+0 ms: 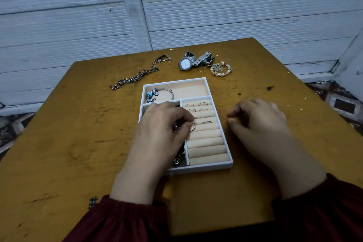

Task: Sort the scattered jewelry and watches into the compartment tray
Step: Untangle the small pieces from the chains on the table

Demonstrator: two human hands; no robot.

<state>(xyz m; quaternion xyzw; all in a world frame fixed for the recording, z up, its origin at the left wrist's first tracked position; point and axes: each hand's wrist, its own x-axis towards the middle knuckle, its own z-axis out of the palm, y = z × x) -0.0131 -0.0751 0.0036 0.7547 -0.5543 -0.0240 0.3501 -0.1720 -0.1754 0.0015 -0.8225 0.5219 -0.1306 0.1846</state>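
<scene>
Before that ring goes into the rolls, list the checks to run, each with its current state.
1. Ring pinched firmly in the left hand: ok, held at the fingertips.
2. Free slot beneath it in the ring rolls: ok, the nearer rolls are bare.
3. Tray flat on the table: ok.
4. Right hand free to steady the tray: cannot tell, its fingers are curled and nothing shows in them.
5. Other pieces sorted: not ok, the white-faced watch, chain and bead bracelet lie on the table beyond the tray.
</scene>
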